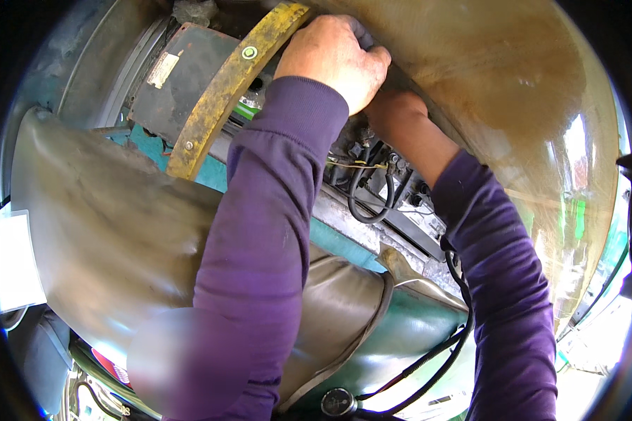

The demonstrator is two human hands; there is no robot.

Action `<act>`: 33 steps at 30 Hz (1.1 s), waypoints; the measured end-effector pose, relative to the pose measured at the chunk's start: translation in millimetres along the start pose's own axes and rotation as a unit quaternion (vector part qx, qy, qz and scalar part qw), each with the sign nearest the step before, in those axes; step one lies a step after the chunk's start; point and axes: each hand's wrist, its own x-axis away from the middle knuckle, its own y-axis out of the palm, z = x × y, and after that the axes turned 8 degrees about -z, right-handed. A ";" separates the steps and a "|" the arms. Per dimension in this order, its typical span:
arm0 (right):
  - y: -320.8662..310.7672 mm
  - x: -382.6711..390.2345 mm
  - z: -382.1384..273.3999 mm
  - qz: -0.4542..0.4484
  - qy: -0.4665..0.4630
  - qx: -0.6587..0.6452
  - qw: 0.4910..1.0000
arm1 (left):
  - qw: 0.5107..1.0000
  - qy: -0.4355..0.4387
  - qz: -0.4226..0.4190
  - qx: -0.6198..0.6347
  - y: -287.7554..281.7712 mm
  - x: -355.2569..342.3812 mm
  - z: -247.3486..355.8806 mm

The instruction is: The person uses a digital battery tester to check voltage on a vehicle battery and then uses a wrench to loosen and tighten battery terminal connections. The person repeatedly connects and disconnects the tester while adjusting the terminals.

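My left hand point(336, 62) reaches up beside the top of a curved yellow metal bar point(225, 81). Its fingers are curled and the thumb is bent in; whatever they hold is hidden. Just below and to the right, my right hand point(399, 116) reaches into the shaded gap under a brown curved panel point(498, 77). Its fingers are lost in shadow and behind the left hand. Beneath the hands lies a compartment with a battery point(418, 221), a looped black cable point(366, 216) and thin yellow wires point(358, 165).
A worn grey box point(179, 81) sits left of the bar. A brown cover point(126, 210) drapes over a green body panel point(400, 337) nearer me. Black cables point(428, 358) run down it near a round gauge point(338, 402). A white sheet point(15, 259) hangs at far left.
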 end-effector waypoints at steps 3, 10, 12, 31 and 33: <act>-1.1 -14.3 -31.8 -0.014 -0.005 0.041 0.999 | 1.000 0.000 0.027 -0.011 -3.6 2.9 6.4; -7.6 3.1 -30.6 -0.032 -0.020 0.065 0.997 | 0.996 0.021 0.018 0.085 -12.8 12.0 9.7; -13.2 6.4 -29.8 -0.025 -0.052 0.098 0.994 | 0.997 0.008 0.019 0.078 -11.3 9.8 9.8; 83.2 16.8 72.3 0.137 -0.099 -0.041 0.985 | 0.999 0.013 0.021 0.036 2.8 -2.4 -6.0; 76.3 12.7 64.4 0.092 -0.065 -0.022 0.993 | 0.999 0.018 0.032 0.021 1.9 -2.3 -5.5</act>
